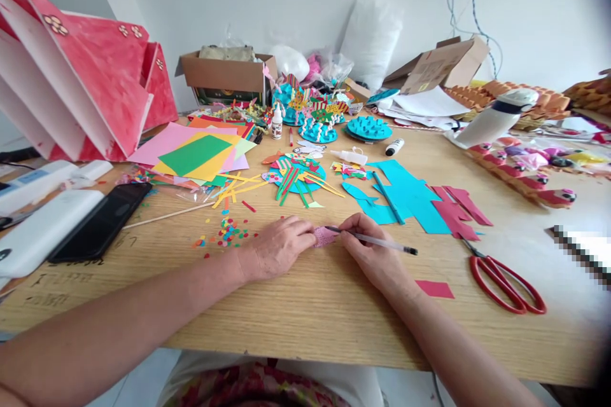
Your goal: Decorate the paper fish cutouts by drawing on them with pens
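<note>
My left hand (279,246) lies on the wooden table (305,318) with its fingers pressing down a small pink paper piece (324,237). My right hand (372,253) pinches a thin pen (377,241); the pen's tip touches the pink piece and its dark cap points right. The two hands meet at the pink piece near the table's middle. Coloured paper dots (228,231) lie scattered just left of my left hand.
Red-handled scissors (506,280) and a red paper scrap (435,289) lie to the right. Turquoise and red cut paper (410,197), coloured sheets (195,156), glue bottles (277,122), turquoise discs (368,128), a black phone (102,221), cardboard boxes (229,73) and red folded boards (76,89) surround the work spot.
</note>
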Available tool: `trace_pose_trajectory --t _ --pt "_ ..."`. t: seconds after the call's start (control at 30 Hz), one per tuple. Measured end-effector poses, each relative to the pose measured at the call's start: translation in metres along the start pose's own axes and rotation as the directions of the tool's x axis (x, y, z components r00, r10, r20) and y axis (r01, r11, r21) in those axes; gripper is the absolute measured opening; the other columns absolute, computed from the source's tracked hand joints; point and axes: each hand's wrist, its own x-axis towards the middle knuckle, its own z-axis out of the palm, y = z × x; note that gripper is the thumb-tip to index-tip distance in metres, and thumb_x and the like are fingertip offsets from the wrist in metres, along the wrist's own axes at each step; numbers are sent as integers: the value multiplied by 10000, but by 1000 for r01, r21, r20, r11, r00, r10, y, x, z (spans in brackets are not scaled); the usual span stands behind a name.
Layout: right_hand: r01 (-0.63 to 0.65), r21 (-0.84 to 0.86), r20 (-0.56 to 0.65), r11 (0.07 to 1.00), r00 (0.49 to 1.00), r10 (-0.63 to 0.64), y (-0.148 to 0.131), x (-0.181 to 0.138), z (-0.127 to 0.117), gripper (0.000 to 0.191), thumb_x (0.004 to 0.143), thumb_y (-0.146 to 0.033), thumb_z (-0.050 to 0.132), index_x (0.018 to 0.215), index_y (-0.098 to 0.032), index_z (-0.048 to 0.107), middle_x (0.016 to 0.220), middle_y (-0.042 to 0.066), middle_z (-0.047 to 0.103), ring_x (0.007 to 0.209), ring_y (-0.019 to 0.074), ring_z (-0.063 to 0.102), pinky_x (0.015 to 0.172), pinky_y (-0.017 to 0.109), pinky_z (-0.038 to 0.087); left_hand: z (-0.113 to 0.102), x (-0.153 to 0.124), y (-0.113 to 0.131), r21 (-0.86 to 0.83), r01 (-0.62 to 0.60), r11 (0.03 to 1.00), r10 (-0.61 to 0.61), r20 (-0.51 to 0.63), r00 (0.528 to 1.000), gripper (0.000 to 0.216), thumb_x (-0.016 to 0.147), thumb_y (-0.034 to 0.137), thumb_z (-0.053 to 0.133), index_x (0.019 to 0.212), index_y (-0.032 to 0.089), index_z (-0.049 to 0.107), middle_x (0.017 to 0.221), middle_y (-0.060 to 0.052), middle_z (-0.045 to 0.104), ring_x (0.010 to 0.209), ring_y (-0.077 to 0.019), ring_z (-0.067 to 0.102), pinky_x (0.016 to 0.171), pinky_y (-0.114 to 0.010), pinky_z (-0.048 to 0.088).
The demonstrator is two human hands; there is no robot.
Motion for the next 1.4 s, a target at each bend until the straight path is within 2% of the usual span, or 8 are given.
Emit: trace_pose_trajectory --t 0.3,0.73,0.97,1.4 --pt "-7 -53 38 999 999 9 -9 0 1 18 681 -223 502 666 -218 511 556 -40 524 490 113 416 457 239 302 5 0 -1 28 -7 1000 7 -9 1000 348 910 67 368 1216 138 518 1088 -79 578 977 -194 501 899 -333 425" --pt "35 -140 45 990 999 -29 -3 -1 2 46 707 -204 491 705 -216 535 610 -25 566 535 127 464 485 244 331 6 -2 -1 52 9 999 -9 -3 1000 338 908 69 366 1193 153 527 1072 -73 570 961 -194 484 895 -327 417" --pt "33 -136 62 990 998 -25 -4 -1 2 46 712 -207 488 705 -216 532 600 -28 571 525 126 462 487 244 334 3 -1 0 33 20 999 -21 25 999 338 914 71 356 1190 146 537 1086 -74 572 962 -197 488 904 -331 413" --pt "26 -121 55 992 998 -19 -3 -2 -1 35 708 -196 488 693 -212 515 618 -32 568 522 114 458 486 237 325 6 -2 2 27 18 999 -18 -10 1000 373 922 81 353 1260 167 486 1097 -66 565 957 -196 481 886 -325 420"
